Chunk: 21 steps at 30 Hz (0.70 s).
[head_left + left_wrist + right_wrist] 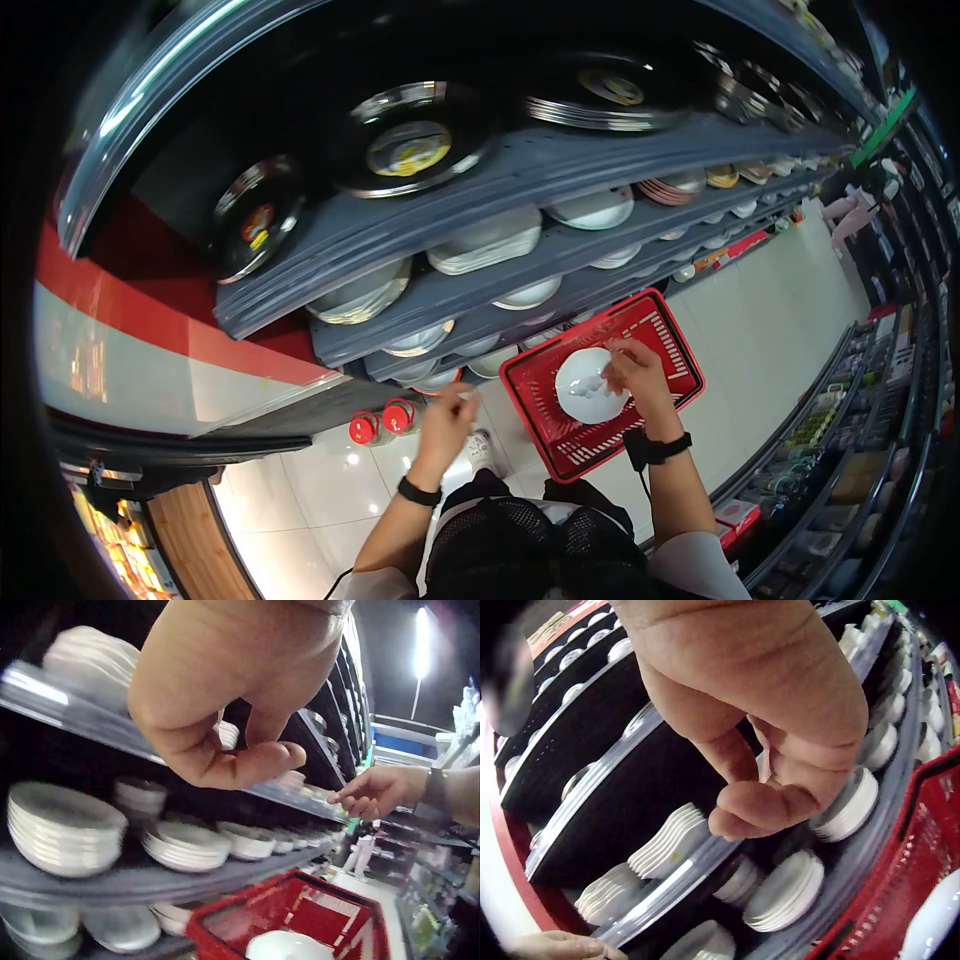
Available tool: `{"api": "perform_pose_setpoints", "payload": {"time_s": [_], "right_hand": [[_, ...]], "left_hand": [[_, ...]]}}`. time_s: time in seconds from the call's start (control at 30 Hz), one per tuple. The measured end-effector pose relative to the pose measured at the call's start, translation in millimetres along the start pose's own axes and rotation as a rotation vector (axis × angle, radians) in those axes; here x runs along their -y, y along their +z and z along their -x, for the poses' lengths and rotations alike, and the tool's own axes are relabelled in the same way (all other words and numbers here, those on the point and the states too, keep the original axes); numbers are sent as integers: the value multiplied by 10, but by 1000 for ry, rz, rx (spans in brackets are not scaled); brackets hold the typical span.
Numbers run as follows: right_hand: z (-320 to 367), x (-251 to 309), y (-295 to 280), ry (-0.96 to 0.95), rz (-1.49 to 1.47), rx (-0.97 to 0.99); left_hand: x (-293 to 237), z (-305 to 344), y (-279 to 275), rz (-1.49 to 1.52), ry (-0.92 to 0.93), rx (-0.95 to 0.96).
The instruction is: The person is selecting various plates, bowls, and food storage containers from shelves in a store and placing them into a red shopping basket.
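A white bowl (pixel 590 392) (pixel 289 947) lies inside a red shopping basket (pixel 682 345) (pixel 892 874). Over the bowl's right side hangs the right hand (pixel 640 378) (pixel 384 790) (pixel 757 712), its fingers loosely bent and nothing seen in them. Left of the basket, in the air, is the left hand (pixel 448 428) (pixel 225 697) (pixel 559 945); its fingers curl loosely with no object visible in them. The two hands are apart. Whether the right fingertips touch the bowl is hard to tell from the head view.
Shelves (pixel 560 165) hold dark round pans or plates (pixel 410 145) above stacks of white dishes (pixel 490 240) (pixel 67 829) (pixel 784 892). Two red-lidded jars (pixel 398 416) stand on the floor left of the basket. Another person (pixel 858 210) is farther down the aisle, with stocked shelves at right.
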State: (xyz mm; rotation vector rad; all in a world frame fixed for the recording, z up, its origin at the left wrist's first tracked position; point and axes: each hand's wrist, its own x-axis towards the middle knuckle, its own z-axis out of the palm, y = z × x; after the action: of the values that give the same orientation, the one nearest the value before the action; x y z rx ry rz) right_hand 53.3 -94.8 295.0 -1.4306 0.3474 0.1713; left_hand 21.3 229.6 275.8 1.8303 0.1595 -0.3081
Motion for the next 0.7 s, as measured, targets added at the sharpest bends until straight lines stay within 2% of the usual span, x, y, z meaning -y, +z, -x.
{"api": "perform_pose_setpoints", "payload": {"time_s": [0.03, 0.1, 0.13, 0.2, 0.27, 0.3, 0.33, 0.4, 0.43, 0.47, 0.5, 0.53, 0.6, 0.67, 0.7], "right_hand": [[75, -87, -197, 45, -5, -23], [209, -327, -599, 159, -83, -40], [282, -445, -754, 158, -64, -48], [387, -688, -1043, 204, -50, -49], [509, -896, -1285, 251, 31, -42], [585, -901, -1359, 280, 69, -44], [654, -869, -1425, 305, 107, -44], [796, -980, -1662, 309, 145, -41], [865, -1042, -1793, 304, 193, -33], [944, -1082, -1927, 295, 202, -38], [1017, -1146, -2061, 306, 221, -63], [1072, -1209, -2191, 316, 238, -90], [1154, -1290, -2423, 359, 227, -134], [1179, -1360, -2560, 397, 221, -160], [1174, -1388, -2600, 389, 220, -160]], "left_hand": [[69, -105, 291, -21, -1, 14], [215, -281, 889, 160, -41, 161], [235, -414, 1139, 101, -146, 233], [505, -754, 1700, -106, -224, 276], [1173, -1132, 2253, -363, -179, 169], [1113, -1174, 2451, -476, -276, 106], [1648, -1307, 2704, -669, -267, 25], [2544, -1503, 2958, -578, -496, 72], [3125, -1571, 3096, -506, -508, 27], [3442, -1593, 3187, -433, -521, -14], [3199, -1380, 3058, -322, -249, 215], [2559, -1307, 3170, 253, -835, -63], [2409, -1286, 3213, 192, -847, -97], [2644, -1332, 3237, 249, -845, -145], [2795, -1345, 3213, 164, -832, -123]]}}
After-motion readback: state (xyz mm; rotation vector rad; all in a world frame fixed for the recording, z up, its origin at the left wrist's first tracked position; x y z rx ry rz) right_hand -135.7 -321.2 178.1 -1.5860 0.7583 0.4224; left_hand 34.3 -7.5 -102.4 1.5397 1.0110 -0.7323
